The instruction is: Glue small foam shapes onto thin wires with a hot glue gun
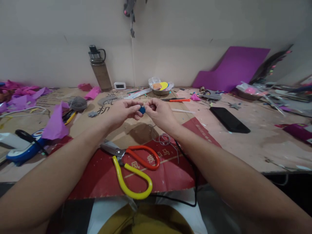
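Observation:
A small blue piece [142, 110] is pinched between the fingertips of both hands above the cardboard; its exact kind is too small to make out. My left hand [124, 112] closes on it from the left, thumb against fingers. From the other side my right hand [158, 114] grips it with bent fingers. Below the hands lies a loose coil of thin grey cord [162, 139]. Large scissors [119, 152] with one red and one yellow handle rest with blades parted on the red part of the cardboard sheet [168, 175], near the table's front edge.
A black phone [229, 120] lies to the right, a utility knife [179, 100] beyond the hands. At the back stand a water bottle [99, 73], a small white clock [119, 85] and a bowl of small parts [161, 92]. Purple scraps [57, 122] lie left; a purple sheet [231, 70] leans on the wall.

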Demonstrator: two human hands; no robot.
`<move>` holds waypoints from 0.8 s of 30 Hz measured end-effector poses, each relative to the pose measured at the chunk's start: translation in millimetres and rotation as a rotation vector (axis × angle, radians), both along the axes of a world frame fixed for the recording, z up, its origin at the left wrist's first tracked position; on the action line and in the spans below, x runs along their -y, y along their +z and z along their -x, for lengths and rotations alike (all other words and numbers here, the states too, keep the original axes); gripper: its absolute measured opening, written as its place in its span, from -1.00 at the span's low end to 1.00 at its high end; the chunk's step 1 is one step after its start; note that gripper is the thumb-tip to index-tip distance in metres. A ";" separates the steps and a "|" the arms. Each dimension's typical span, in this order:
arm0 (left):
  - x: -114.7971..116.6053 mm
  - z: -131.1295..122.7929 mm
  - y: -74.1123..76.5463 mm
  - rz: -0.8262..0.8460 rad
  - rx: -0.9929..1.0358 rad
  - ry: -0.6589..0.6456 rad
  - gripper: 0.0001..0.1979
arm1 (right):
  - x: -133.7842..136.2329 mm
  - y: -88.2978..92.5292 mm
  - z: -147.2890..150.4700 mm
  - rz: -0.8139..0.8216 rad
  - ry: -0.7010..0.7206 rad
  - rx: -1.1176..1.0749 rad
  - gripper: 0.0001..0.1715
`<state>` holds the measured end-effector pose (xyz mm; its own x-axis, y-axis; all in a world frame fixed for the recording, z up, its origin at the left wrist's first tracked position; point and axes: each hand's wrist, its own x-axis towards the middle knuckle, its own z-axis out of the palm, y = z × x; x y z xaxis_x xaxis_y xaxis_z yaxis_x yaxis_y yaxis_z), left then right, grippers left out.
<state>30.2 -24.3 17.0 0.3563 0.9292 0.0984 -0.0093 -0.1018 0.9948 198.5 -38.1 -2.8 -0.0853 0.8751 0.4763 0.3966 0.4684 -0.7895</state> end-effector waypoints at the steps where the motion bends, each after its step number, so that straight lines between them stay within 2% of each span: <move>1: 0.3 0.4 1.0 0.014 0.025 0.004 -0.80 | -0.9 -0.8 -0.5 0.009 0.003 -0.011 -0.89; 7: -0.2 4.6 3.3 0.005 0.075 0.145 -0.77 | -7.8 -5.5 -4.4 0.041 0.005 -0.041 -0.88; 15: 5.0 0.5 -0.5 -0.141 -0.214 0.150 -0.78 | -5.4 -4.3 -2.2 0.057 -0.009 -0.047 -0.86; 24: 6.7 -3.9 0.4 -0.266 -0.257 0.173 -0.87 | -0.7 -5.7 1.3 0.028 0.008 -0.011 -0.84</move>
<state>34.1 -30.9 17.4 0.2415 0.9315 0.2719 0.2757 -0.3345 0.9012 197.2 -37.4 -8.6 -0.0868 0.8876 0.4524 0.3841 0.4488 -0.8068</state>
